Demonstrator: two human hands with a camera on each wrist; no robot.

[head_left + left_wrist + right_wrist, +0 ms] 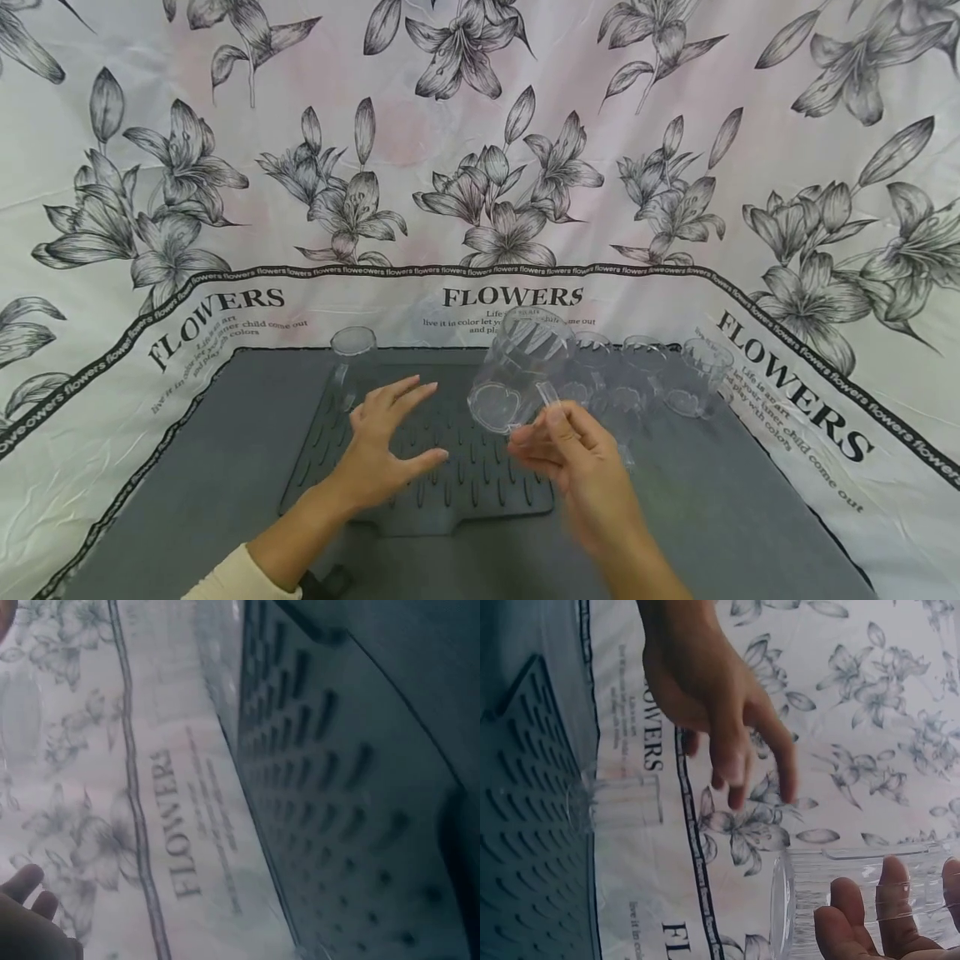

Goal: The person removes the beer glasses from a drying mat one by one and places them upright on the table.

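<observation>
My right hand [581, 467] grips a clear mug [525, 358] by its handle, tilted above the right part of a dark drying mat [420, 521]. In the right wrist view the mug [855, 866] lies across the lower right corner, the fingers [896, 900] at its side. My left hand [386, 446] hovers over the mat, thumb and fingers spread apart, holding nothing. The left hand [712, 690] also shows in the right wrist view. A second clear mug [354, 343] stands at the mat's back left corner.
Several more clear mugs [693, 379] stand at the back right of the grey table [712, 517], partly behind the held one. A white cloth [390, 233] with printed flowers hangs behind and around the table. A dark object [326, 583] lies near the front edge.
</observation>
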